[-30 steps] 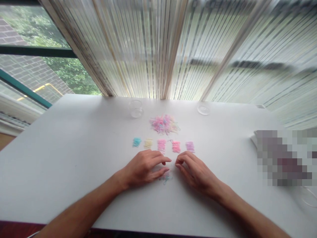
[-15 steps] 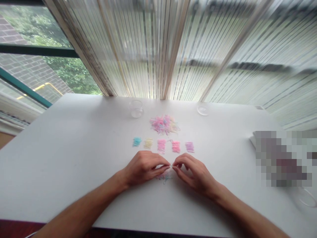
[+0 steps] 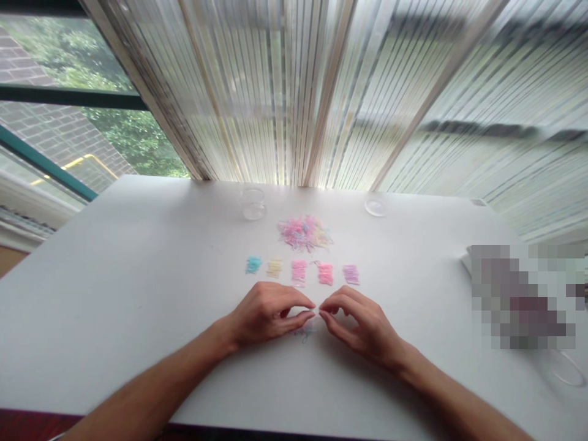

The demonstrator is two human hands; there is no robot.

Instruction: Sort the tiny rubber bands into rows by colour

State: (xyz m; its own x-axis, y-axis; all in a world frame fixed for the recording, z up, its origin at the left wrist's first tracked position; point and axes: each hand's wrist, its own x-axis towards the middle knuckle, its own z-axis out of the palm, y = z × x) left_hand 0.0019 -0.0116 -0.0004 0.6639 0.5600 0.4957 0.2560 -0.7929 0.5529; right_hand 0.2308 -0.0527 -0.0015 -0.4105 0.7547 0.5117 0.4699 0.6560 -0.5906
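Note:
My left hand and my right hand meet almost tip to tip above the white table, thumb and forefinger of each bent into a pinch. Whatever lies at the fingertips is too small to make out. Under them is a small cluster of thin pale blue and pink pieces, partly hidden by my left hand. Just beyond the hands runs a row of sorted little stacks: blue, yellow, light pink, coral pink and purple.
Behind the row lies a loose mixed pastel heap. A clear round container stands at the back left, a clear lid at the back right. At the right edge is a blurred-out object with a pale cable. A striped curtain hangs behind.
Thumb and forefinger of my left hand have parted slightly at the tips. A pale speck between the hands shows less now. The stacks and heap stay put.

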